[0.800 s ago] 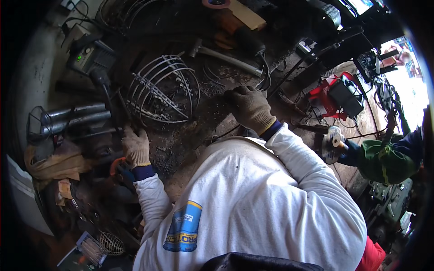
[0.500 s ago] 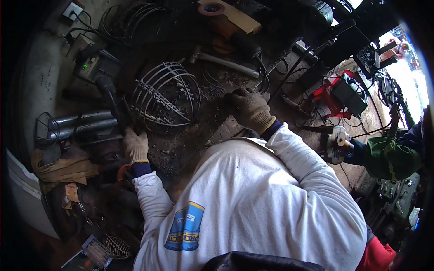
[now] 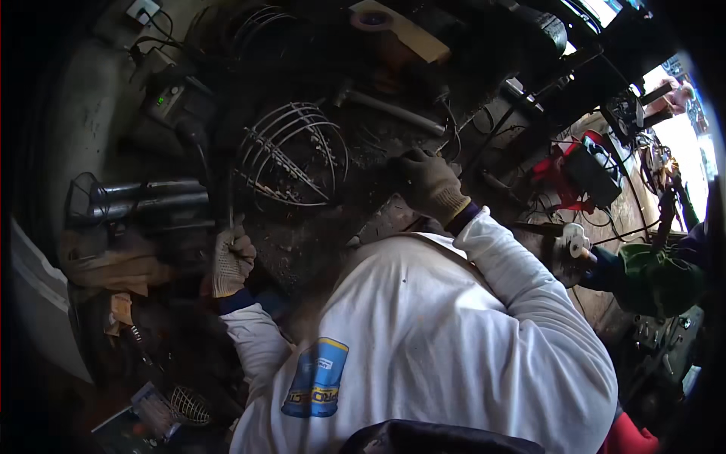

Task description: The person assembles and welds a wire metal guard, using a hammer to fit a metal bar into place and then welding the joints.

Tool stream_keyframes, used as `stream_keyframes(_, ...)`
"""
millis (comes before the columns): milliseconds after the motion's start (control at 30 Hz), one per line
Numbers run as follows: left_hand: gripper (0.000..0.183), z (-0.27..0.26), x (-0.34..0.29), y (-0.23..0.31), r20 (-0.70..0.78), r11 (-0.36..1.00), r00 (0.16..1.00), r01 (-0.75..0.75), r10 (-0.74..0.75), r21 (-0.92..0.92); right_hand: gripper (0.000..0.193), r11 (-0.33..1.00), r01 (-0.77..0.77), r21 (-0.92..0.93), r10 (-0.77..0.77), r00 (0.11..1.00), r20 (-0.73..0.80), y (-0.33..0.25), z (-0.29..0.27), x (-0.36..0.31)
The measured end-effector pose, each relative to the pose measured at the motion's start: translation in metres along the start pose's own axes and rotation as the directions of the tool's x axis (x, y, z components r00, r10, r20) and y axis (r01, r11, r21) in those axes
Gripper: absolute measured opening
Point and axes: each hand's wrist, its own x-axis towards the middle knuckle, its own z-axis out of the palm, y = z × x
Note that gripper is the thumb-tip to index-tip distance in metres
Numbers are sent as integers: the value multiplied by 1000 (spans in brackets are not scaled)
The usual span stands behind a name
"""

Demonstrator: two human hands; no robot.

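The shirt looks white to me, with a blue-and-yellow print, the left glove and right glove dusty tan, the cuffs dark navy, the wire cage silvery grey, the cloth bundle deep green.

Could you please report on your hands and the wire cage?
Left hand and right hand gloved, curled, hold unclear. Wire cage beyond left hand, left of right hand. Hammer apart, beyond and right.

The wire cage lies left of the hammer.
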Motion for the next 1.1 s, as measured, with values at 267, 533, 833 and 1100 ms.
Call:
stream_keyframes(267, 50, 1, -1, -28, 281, 992, 955, -71, 97, -103, 21, 999, 24, 45, -23, 1000, -17, 23, 18, 4)
stream_keyframes(533, 60, 54, -16, -37, 213, 925, 917, -365, 338, 101, 41, 998, -44, 38, 42, 998, 38, 13, -12, -7)
stream_keyframes(833, 37, 111, -59, -46, 357, 491, 927, -364, 112, 791, 54, 743, 301, 597, -177, 950, -258, -1, -26, 34)
stream_keyframes(1100, 24, 144, -31, -35, 312, 122, 929, -293, -197, 948, 78, -240, -532, 812, -608, 734, 301, -22, -57, 14)
